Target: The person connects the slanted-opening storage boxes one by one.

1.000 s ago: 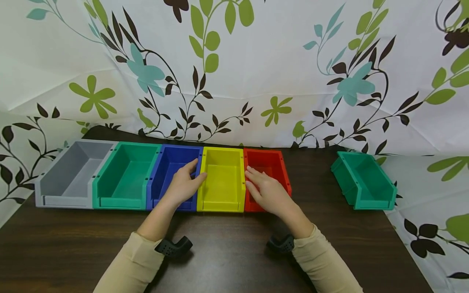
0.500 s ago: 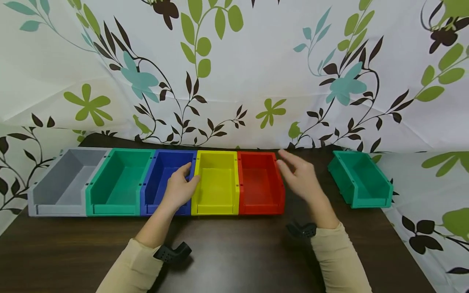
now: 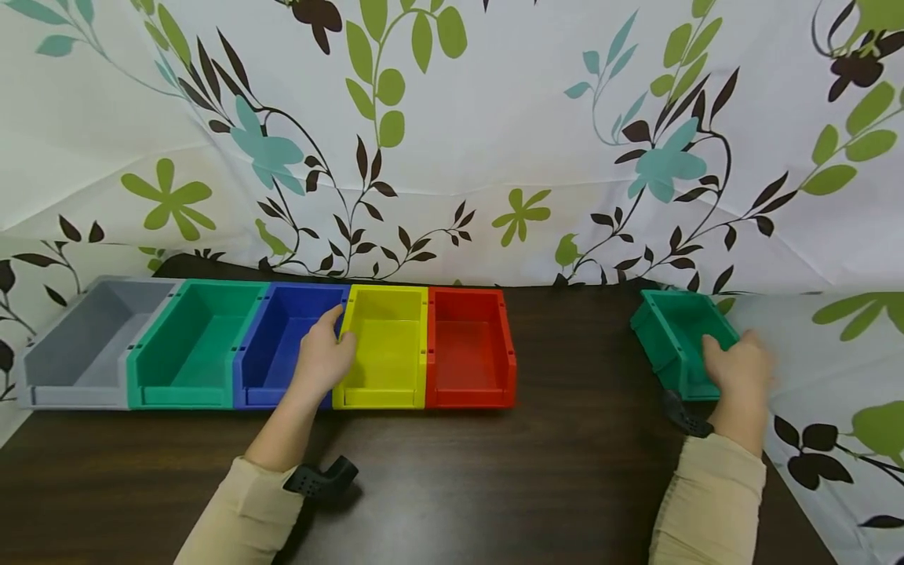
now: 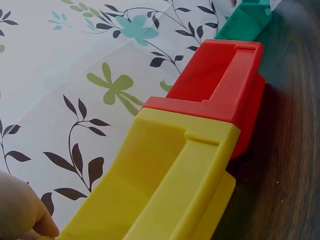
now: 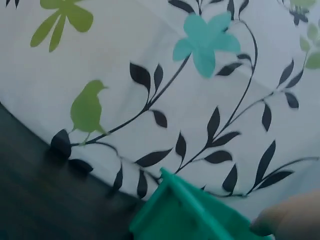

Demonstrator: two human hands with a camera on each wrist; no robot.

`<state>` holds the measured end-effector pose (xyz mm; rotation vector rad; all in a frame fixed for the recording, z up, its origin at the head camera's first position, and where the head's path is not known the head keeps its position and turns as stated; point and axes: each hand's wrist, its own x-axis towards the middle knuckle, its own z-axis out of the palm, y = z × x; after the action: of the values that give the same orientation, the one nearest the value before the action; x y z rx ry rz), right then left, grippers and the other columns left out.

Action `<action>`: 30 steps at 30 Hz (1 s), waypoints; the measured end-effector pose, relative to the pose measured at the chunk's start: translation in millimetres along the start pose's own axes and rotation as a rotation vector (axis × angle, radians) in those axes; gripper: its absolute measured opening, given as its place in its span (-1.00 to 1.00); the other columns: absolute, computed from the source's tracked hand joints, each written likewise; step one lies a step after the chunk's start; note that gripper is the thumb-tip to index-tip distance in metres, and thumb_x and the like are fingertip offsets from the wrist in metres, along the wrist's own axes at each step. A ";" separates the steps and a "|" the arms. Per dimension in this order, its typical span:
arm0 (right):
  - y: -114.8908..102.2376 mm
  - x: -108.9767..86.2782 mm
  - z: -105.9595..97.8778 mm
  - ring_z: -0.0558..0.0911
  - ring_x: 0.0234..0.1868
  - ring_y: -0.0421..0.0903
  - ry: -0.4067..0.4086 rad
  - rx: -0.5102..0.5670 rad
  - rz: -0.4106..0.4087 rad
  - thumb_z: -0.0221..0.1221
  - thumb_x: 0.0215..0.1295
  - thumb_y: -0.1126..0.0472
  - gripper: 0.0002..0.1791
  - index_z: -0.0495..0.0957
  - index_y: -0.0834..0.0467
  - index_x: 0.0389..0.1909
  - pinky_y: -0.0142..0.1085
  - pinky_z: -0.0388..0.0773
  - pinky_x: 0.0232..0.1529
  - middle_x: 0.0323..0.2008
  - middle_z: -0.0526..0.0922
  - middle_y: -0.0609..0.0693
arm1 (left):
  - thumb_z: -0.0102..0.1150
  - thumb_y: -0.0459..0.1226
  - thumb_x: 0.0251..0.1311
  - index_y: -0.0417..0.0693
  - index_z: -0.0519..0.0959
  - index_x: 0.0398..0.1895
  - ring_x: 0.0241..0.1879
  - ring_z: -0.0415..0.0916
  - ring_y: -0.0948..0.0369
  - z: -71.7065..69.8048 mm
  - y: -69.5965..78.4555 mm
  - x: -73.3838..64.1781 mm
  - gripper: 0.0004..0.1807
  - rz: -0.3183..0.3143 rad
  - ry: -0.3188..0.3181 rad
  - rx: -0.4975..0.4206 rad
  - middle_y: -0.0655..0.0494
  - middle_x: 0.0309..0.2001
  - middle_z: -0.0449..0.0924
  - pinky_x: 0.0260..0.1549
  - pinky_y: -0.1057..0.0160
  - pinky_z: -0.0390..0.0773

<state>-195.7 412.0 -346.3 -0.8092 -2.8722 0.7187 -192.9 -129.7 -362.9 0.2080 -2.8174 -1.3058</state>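
In the head view, my left hand [image 3: 322,357] is at the shared wall of the blue bin [image 3: 271,333] and the yellow bin [image 3: 387,353], gripping that wall with the thumb on the yellow side. In the left wrist view its fingers [image 4: 30,212] meet the yellow bin's edge. My right hand [image 3: 741,377] holds the right wall of a separate green bin [image 3: 667,345], thumb inside and fingers outside, largely hidden. The right wrist view catches only that bin's corner and a blurred bit of hand. A red bin [image 3: 472,353] stands against the yellow one.
The row continues left with another green bin [image 3: 194,345] and a grey bin [image 3: 92,345]. All stand on a dark wooden table [image 3: 480,479]. A patterned white cloth [image 3: 452,157] hangs behind and drops past the table's right edge.
The row of joined bins has slid left along with my left hand. My right hand has left the red bin, swung right and taken hold of the separate green bin.
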 end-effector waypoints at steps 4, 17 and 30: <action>-3.2 2.4 7.0 0.00 0.29 0.54 -0.020 -0.043 -0.034 -0.27 0.39 -0.05 -0.16 -0.16 0.61 0.33 0.39 0.04 0.20 0.25 -0.02 0.68 | -0.26 -0.36 0.28 -0.29 0.07 0.43 -0.08 0.38 -0.09 -4.8 -1.3 -0.7 -0.38 -0.014 0.006 0.012 -0.30 0.37 0.19 -0.32 0.11 0.42; -55.0 -1.9 52.3 0.47 -0.04 0.33 -0.059 0.060 -0.212 -0.14 0.33 0.08 -0.42 0.38 0.51 0.10 0.07 0.48 -0.16 0.01 0.47 0.49 | -0.16 -0.36 0.22 -0.39 0.18 0.36 0.33 0.14 -0.28 3.7 -4.2 2.2 -0.40 0.100 0.130 0.121 -0.42 0.35 0.15 0.25 -0.24 0.19; -92.4 -24.8 70.5 0.49 -0.02 0.22 -0.230 0.159 -0.337 -0.07 0.41 0.06 -0.44 0.41 0.49 0.11 -0.02 0.51 -0.15 0.05 0.49 0.44 | 0.07 -0.01 0.26 -0.30 0.25 0.34 0.38 0.13 -0.16 40.2 18.2 -16.5 -0.28 0.267 -0.055 0.052 -0.26 0.37 0.21 0.30 -0.16 0.16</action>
<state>-231.9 300.4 -365.3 -0.2255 -2.9826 1.0326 -181.8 -85.5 -374.6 -0.1991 -2.8023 -1.1973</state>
